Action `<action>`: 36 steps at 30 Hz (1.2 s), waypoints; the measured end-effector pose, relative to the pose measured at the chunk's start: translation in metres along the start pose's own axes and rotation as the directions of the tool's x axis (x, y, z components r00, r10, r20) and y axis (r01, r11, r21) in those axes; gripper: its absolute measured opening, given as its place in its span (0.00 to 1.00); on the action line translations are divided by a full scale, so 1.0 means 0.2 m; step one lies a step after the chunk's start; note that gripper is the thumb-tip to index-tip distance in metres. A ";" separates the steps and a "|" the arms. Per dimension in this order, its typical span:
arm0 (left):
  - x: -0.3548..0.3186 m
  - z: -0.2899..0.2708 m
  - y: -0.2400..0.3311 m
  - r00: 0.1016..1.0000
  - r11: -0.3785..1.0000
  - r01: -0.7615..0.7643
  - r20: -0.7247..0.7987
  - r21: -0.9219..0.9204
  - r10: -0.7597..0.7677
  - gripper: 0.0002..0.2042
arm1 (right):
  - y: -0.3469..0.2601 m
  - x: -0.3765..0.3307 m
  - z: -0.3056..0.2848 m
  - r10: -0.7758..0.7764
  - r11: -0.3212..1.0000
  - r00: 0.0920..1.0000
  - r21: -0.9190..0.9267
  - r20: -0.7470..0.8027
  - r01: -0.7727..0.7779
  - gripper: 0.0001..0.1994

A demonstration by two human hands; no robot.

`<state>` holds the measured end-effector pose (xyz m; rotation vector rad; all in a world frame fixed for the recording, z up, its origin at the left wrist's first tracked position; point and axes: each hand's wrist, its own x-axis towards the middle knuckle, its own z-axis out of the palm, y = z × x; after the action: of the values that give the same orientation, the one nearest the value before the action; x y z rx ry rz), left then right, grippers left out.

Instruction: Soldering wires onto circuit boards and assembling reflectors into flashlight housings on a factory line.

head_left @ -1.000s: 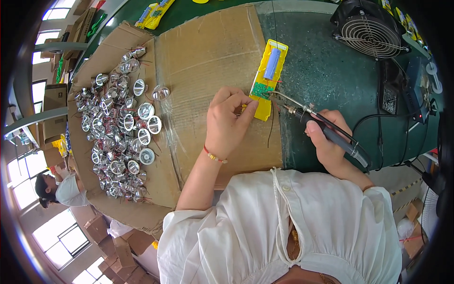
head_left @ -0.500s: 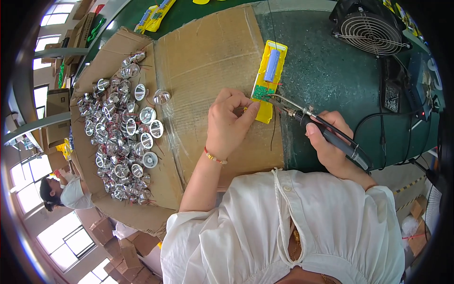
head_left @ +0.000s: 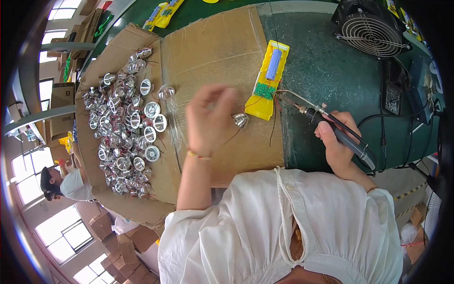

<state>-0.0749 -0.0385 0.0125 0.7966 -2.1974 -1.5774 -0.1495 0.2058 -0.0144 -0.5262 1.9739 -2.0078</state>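
Note:
A yellow plastic housing [head_left: 259,110] lies on the cardboard's right edge, with a blue cylindrical battery [head_left: 273,65] and a green circuit board [head_left: 264,90] inside. My right hand [head_left: 336,150] grips a soldering iron [head_left: 344,136] with a thin curved metal tube [head_left: 302,100] fixed along it. Both tips point at the board's right edge; whether they touch it I cannot tell. My left hand [head_left: 205,124] hovers over the cardboard left of the housing, its fingers smeared by motion. Beside it rests a silver reflector cup [head_left: 240,120] with thin wires, one running towards the board.
Left, a cardboard box [head_left: 116,47] holds many wired silver reflector cups [head_left: 124,125]. A black fan [head_left: 371,31] with a wire grille stands at the back right, near a blue box [head_left: 418,87] and black cables. More yellow housings [head_left: 163,14] lie at the far edge. Another person [head_left: 73,184] is at far left.
My left hand has pulled away leftward from the board, uncovering the reflector cup. The iron has shifted slightly right and down. The whole view has shifted a little.

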 end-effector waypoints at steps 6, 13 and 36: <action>-0.17 -0.28 -0.11 0.993 0.884 0.113 -0.016 0.453 -0.119 0.13 | -0.01 0.01 -0.01 -0.021 0.999 0.999 -0.043 0.050 0.023 0.06; -0.17 -0.04 -0.04 0.828 0.721 -0.560 0.257 0.409 0.498 0.07 | -0.03 0.00 0.03 0.020 1.000 0.999 -0.021 0.046 -0.019 0.07; 0.02 0.16 0.00 0.981 0.903 -0.182 0.138 0.389 0.139 0.07 | 0.03 0.07 0.12 0.113 0.988 0.992 0.112 -0.056 -0.107 0.06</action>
<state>-0.0952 -0.0170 0.0017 0.6234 -2.6359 -1.1286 -0.1528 0.1779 -0.0192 -0.3267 1.8711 -2.0713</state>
